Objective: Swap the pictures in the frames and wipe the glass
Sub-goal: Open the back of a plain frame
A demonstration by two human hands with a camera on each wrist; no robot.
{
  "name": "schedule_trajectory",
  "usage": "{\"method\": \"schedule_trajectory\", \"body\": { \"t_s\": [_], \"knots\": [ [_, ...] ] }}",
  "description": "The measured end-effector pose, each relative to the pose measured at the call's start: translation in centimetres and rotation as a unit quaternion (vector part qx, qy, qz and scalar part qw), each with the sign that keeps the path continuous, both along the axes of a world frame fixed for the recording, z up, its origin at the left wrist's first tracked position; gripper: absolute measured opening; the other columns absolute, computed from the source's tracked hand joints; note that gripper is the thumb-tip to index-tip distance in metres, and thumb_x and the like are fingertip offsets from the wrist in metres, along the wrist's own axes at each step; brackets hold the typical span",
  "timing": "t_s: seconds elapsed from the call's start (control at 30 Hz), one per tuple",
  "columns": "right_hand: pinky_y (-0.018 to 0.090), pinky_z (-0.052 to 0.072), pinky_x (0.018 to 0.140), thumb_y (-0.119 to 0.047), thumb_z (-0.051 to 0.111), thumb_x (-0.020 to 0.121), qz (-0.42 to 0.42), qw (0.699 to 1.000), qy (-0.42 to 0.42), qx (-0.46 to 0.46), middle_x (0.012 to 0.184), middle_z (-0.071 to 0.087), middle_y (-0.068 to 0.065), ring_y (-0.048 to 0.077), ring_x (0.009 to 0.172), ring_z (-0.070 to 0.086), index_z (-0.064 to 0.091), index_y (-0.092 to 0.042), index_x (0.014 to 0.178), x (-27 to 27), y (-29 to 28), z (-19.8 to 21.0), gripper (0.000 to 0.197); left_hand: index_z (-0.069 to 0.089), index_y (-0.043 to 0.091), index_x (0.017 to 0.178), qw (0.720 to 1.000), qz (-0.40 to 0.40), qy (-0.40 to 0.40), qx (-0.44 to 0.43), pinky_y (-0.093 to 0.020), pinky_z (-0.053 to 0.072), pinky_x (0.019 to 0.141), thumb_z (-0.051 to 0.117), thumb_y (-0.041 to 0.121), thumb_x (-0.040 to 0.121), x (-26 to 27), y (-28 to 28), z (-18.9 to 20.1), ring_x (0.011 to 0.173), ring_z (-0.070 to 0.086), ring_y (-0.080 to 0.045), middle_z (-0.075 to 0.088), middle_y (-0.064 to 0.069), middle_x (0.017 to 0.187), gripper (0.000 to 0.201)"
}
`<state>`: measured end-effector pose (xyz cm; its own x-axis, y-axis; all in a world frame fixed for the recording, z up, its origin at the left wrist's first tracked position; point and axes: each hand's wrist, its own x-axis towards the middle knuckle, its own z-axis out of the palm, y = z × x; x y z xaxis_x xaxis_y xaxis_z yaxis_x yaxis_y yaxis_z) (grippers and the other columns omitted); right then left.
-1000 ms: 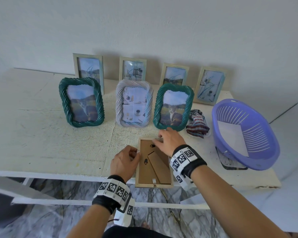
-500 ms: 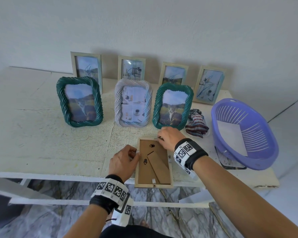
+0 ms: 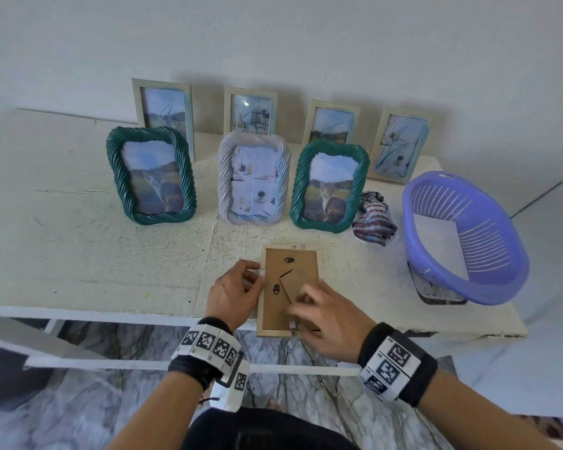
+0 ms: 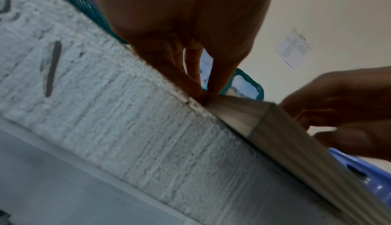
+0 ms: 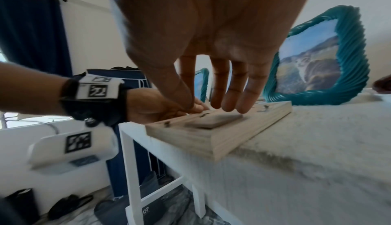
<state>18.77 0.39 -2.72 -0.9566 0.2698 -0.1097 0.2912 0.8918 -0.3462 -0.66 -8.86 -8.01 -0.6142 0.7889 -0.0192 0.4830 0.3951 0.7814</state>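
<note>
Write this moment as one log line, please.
wooden frame face-down at table edge | left hand holds its side | right hand fingers over backing

Eight picture frames are on the white table (image 3: pixel 78 248). Four are slim pale frames standing in a back row by the wall: the first (image 3: pixel 163 115), the second (image 3: pixel 251 112), the third (image 3: pixel 332 125) and the fourth (image 3: pixel 400 146). Three are thick twisted frames in a nearer row: two green ones, one at the left end (image 3: pixel 150 175) and one at the right end (image 3: pixel 329 186), and one pale lilac one (image 3: pixel 253 178) between them. One wooden frame (image 3: pixel 288 287) lies face down at the front edge. There is one striped cloth (image 3: pixel 372 219) and one purple basket (image 3: pixel 462 235) holding one white sheet (image 3: pixel 442 241). Two hands show, the left hand (image 3: pixel 233 293) and the right hand (image 3: pixel 329 319).
</note>
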Motion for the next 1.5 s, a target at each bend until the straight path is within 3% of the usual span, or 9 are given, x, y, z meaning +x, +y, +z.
{"method": "schedule_trajectory", "body": {
  "t_s": [0.1, 0.23, 0.53, 0.67, 0.8, 0.97, 1.1, 1.3, 1.5],
  "knots": [
    [0.032, 0.042, 0.078, -0.036, 0.053, 0.081, 0.013, 0.999, -0.031, 0.021, 0.115, 0.044, 0.001, 0.02, 0.099, 0.042, 0.059, -0.03, 0.112, 0.4, -0.7, -0.4, 0.032, 0.061, 0.024, 0.109, 1.0, 0.001, 0.01, -0.003, -0.032, 0.054, 0.071, 0.063, 0.031, 0.09, 0.1, 0.0, 0.0, 0.074, 0.063, -0.008, 0.065, 0.013, 0.085, 0.02],
    [0.037, 0.046, 0.073, -0.03, 0.061, 0.078, 0.013, 0.999, -0.021, 0.04, 0.117, 0.045, 0.005, 0.025, 0.097, 0.045, 0.055, -0.023, 0.1, 0.3, -0.7, -0.7, 0.024, 0.061, 0.024, 0.109, 1.0, 0.0, 0.019, -0.009, -0.032, 0.054, 0.07, 0.063, 0.031, 0.091, 0.1, 0.1, 0.0, 0.075, 0.064, -0.009, 0.065, 0.013, 0.086, 0.02],
    [0.037, 0.049, 0.068, -0.022, 0.06, 0.081, -0.057, 0.993, 0.047, 0.094, 0.106, 0.05, 0.004, 0.024, 0.085, 0.048, 0.051, -0.013, 0.087, 0.7, -2.9, -2.5, 0.014, 0.06, 0.025, 0.108, 1.0, 0.005, 0.014, -0.01, -0.036, 0.056, 0.073, 0.063, 0.031, 0.09, 0.1, 0.2, 0.0, 0.076, 0.064, -0.012, 0.066, 0.011, 0.087, 0.019],
    [0.035, 0.049, 0.071, -0.029, 0.056, 0.082, -0.076, 0.994, 0.04, 0.065, 0.102, 0.048, 0.001, 0.021, 0.086, 0.045, 0.052, -0.015, 0.083, 0.9, -3.0, -2.4, 0.015, 0.062, 0.022, 0.109, 1.0, 0.006, 0.003, -0.004, -0.03, 0.054, 0.072, 0.064, 0.031, 0.09, 0.1, 0.1, 0.1, 0.075, 0.063, -0.009, 0.066, 0.01, 0.087, 0.021],
    [0.031, 0.044, 0.079, -0.049, 0.047, 0.086, -0.132, 0.99, 0.029, 0.026, 0.109, 0.047, 0.0, 0.019, 0.095, 0.044, 0.056, -0.018, 0.099, 0.1, -1.5, -1.3, 0.035, 0.062, 0.022, 0.109, 1.0, 0.003, -0.002, 0.009, -0.026, 0.052, 0.068, 0.064, 0.031, 0.09, 0.1, -0.1, 0.2, 0.073, 0.062, -0.004, 0.066, 0.01, 0.085, 0.021],
    [0.041, 0.04, 0.086, -0.053, 0.047, 0.088, -0.197, 0.973, -0.058, 0.106, 0.116, 0.05, 0.006, 0.028, 0.105, 0.042, 0.051, -0.024, 0.122, -2.4, -0.9, -0.4, 0.045, 0.062, 0.023, 0.111, 1.0, -0.004, -0.013, 0.016, -0.024, 0.052, 0.069, 0.065, 0.028, 0.09, 0.0, -0.3, 0.2, 0.072, 0.062, -0.001, 0.065, 0.013, 0.084, 0.022],
    [0.041, 0.035, 0.088, -0.045, 0.05, 0.089, -0.218, 0.969, -0.047, 0.108, 0.113, 0.05, 0.006, 0.027, 0.106, 0.041, 0.055, -0.023, 0.118, -4.0, -1.4, -0.2, 0.037, 0.063, 0.023, 0.111, 1.0, -0.002, -0.012, 0.02, -0.022, 0.05, 0.067, 0.066, 0.026, 0.09, -0.1, -0.3, 0.0, 0.068, 0.06, 0.002, 0.064, 0.015, 0.083, 0.021],
    [0.037, 0.038, 0.085, -0.042, 0.054, 0.085, -0.288, 0.955, 0.006, 0.067, 0.105, 0.047, 0.005, 0.026, 0.101, 0.039, 0.063, -0.021, 0.103, -4.8, -1.8, 0.3, 0.029, 0.063, 0.023, 0.11, 1.0, -0.002, -0.008, 0.023, -0.023, 0.051, 0.066, 0.066, 0.027, 0.09, -0.1, -0.2, -0.2, 0.07, 0.062, 0.0, 0.064, 0.015, 0.083, 0.021],
    [0.031, 0.041, 0.081, -0.038, 0.057, 0.085, -0.294, 0.953, 0.037, 0.06, 0.098, 0.043, 0.001, 0.019, 0.092, 0.038, 0.062, -0.02, 0.102, -2.5, -0.6, 1.3, 0.026, 0.063, 0.025, 0.109, 1.0, 0.002, -0.018, 0.021, -0.026, 0.053, 0.068, 0.067, 0.027, 0.089, -0.2, -0.2, -0.3, 0.071, 0.064, -0.003, 0.066, 0.014, 0.084, 0.02]
  ]
}}
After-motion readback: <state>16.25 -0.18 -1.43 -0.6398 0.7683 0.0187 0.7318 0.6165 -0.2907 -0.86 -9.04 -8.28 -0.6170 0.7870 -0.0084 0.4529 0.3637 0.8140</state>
